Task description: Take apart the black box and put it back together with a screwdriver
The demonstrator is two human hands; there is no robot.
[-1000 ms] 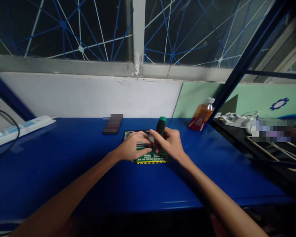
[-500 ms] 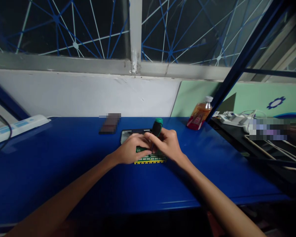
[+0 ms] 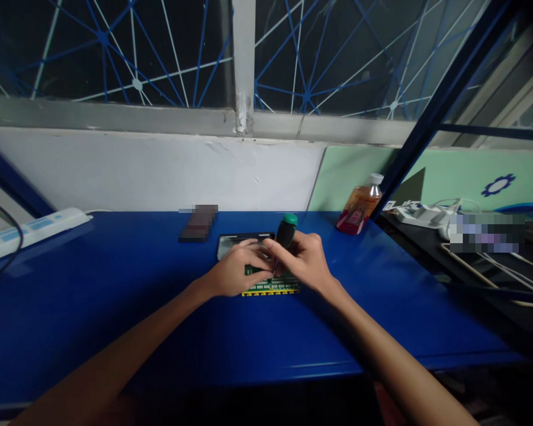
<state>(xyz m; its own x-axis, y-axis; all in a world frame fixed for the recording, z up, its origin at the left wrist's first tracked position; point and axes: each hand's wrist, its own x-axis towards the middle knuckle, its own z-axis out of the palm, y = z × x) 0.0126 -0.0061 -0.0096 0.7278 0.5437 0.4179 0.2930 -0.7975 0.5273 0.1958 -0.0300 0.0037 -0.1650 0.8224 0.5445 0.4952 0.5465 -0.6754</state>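
Note:
My right hand (image 3: 308, 257) is closed round a screwdriver (image 3: 286, 231) with a green and black handle. The handle tilts a little to the right, and the shaft points down at a green circuit board (image 3: 264, 285) with a yellow strip along its near edge. Over the left part of the board lies my left hand (image 3: 237, 266), its thumb and fingers brought together by the lower end of the shaft. What those fingertips hold, if anything, is hidden. Just behind the board sits an open dark case (image 3: 224, 245), partly covered by my left hand.
A blurred dark flat object (image 3: 198, 223) lies behind on the blue table (image 3: 137, 254). A drink bottle with a white cap (image 3: 359, 204) stands at the back right. At the far left is a white power strip (image 3: 39, 231); cables (image 3: 493, 260) spread over a dark surface at right.
The screwdriver's handle has tipped slightly to the right, and my right hand has shifted a little with it. My left hand stays nearly in place.

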